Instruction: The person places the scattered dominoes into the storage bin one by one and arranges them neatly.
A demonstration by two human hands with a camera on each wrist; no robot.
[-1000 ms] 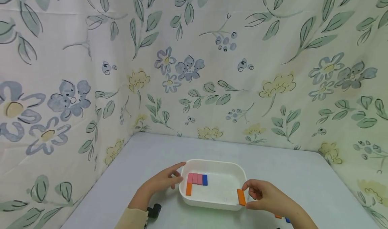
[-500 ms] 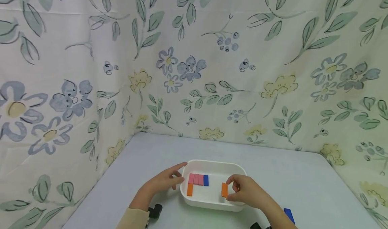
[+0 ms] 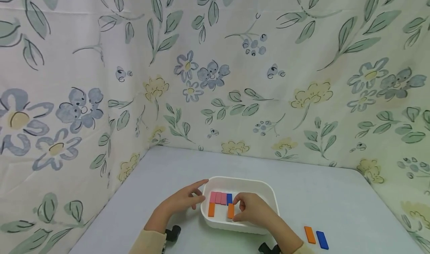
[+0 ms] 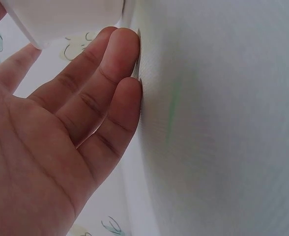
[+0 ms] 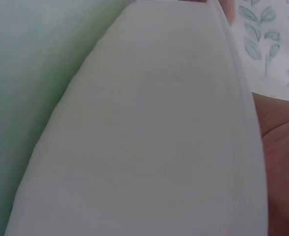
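Inside the white tray (image 3: pixel 273 194), my right hand (image 3: pixel 253 209) pinches an orange tile (image 3: pixel 231 211) between thumb and finger, just below a blue tile (image 3: pixel 229 198). Three pink tiles (image 3: pixel 218 198) stand in a row left of the blue one, and another orange tile (image 3: pixel 211 210) lies under the row's left end. With relaxed fingers, my left hand (image 3: pixel 181 201) touches the tray's left rim. In the left wrist view several fingertips (image 4: pixel 125 46) rest on the table beside the tray. The tray's outer wall (image 5: pixel 134 123) hides most of the right hand in the right wrist view.
An orange tile (image 3: pixel 309 234) and a blue tile (image 3: pixel 322 239) lie on the white table (image 3: pixel 188 160) right of the tray. Dark wrist-worn devices (image 3: pixel 173 233) sit at both wrists. A floral cloth (image 3: pixel 235 78) hangs behind and beside the table.
My right hand has carried the orange tile leftward, from the tray's right rim to below the blue tile. The loose tiles on the table have come into view. The left hand stays put.
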